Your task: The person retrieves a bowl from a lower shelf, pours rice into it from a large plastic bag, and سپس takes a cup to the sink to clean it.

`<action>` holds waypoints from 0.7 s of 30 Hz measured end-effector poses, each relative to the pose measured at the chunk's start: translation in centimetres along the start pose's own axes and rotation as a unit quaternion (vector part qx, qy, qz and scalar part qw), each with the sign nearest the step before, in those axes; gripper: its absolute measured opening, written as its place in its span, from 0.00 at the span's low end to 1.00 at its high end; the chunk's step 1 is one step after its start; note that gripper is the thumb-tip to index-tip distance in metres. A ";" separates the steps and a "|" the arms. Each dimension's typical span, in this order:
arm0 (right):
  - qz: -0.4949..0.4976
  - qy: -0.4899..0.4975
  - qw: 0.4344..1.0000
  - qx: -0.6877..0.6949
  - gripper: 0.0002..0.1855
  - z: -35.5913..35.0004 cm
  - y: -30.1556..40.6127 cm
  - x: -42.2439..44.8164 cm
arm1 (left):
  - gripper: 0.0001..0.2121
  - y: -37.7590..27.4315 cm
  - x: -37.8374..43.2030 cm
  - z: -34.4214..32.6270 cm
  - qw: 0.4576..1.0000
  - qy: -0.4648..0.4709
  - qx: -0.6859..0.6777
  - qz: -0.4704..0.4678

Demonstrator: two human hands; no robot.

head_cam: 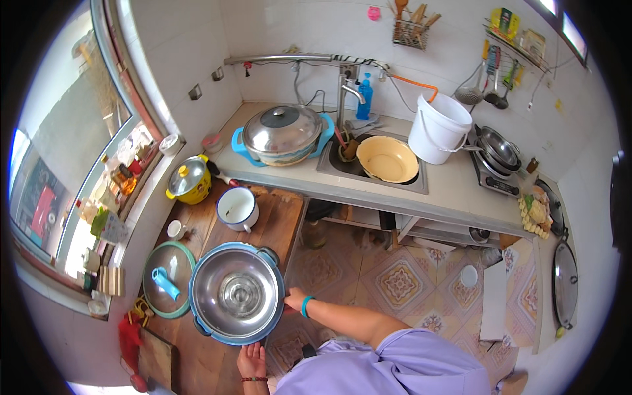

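A blue pot with a shiny steel interior [241, 295] is at the near edge of the wooden table [269, 212], with dark handles at its upper right and lower left. My right hand [296, 299], with a teal band at the wrist, holds the pot's right side. Palm up, my left hand [252, 360] has its fingers at the pot's lower rim; a red bead bracelet circles that wrist. Left of the pot lies a glass lid [170, 266] with a green rim and a light-blue handle. Above it stand a white enamel mug [238, 210] and a small white cup [175, 229].
A yellow lidded pot [190, 180] stands at the table's far corner. On the counter are a large lidded pan [282, 133], a sink [340, 168] with a cream basin [387, 159], and a white bucket [439, 128]. A chopping board [157, 353] lies at lower left.
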State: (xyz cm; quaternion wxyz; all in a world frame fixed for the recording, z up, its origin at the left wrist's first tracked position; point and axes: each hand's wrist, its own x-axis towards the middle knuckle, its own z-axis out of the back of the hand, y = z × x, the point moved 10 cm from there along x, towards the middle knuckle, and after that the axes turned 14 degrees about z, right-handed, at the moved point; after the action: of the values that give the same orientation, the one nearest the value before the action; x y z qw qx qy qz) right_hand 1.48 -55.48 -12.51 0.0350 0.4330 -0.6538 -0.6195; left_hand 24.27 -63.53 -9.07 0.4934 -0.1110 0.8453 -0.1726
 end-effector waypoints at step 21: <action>0.081 -0.032 0.994 -0.073 0.19 -0.3 1.2 -2.7 | 0.17 1.4 6.3 0.0 0.963 0.107 0.175 0.175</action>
State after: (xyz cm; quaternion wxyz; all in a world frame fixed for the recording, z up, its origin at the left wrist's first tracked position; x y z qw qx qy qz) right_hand 2.73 -54.29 -10.12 0.0958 0.3551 -0.6409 -0.6738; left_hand 21.20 -64.47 -14.69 0.4340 0.1459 0.8561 -0.2397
